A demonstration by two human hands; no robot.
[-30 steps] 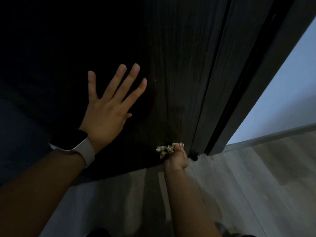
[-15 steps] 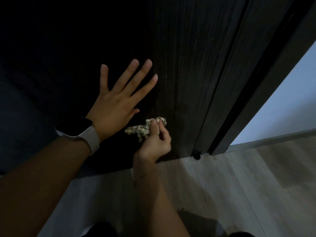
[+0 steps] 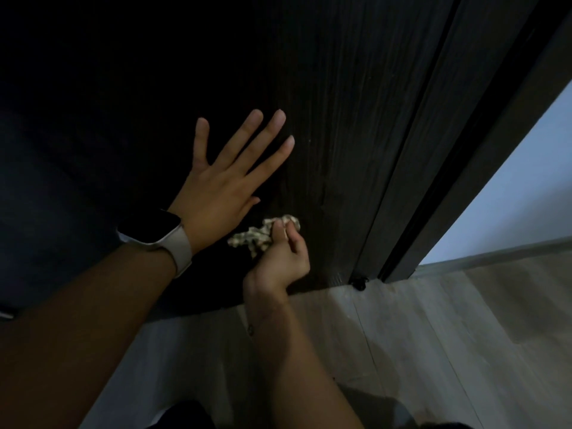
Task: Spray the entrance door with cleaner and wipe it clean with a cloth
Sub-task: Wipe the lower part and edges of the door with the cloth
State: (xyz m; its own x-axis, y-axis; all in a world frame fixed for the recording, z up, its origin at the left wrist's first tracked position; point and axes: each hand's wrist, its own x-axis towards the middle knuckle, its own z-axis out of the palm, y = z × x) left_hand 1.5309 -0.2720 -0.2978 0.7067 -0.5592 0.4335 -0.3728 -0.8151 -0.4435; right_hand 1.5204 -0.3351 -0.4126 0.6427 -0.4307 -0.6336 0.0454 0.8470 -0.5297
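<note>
The dark wood-grain entrance door (image 3: 340,119) fills the upper part of the head view, dimly lit. My left hand (image 3: 229,178), a watch on its wrist, lies flat against the door with fingers spread. Just below and to its right, my right hand (image 3: 281,258) grips a crumpled patterned cloth (image 3: 257,236) and holds it against the lower door, a little above the bottom edge. No spray bottle is in view.
The dark door frame (image 3: 439,168) runs diagonally at the right, with a pale wall (image 3: 526,187) and skirting beyond it. Grey wood-look floor (image 3: 433,351) lies below. A small dark door stop (image 3: 359,283) sits at the door's bottom corner.
My right hand has carried the cloth up and left from the door's bottom right corner to just under my left hand. My left hand stays pressed flat on the door.
</note>
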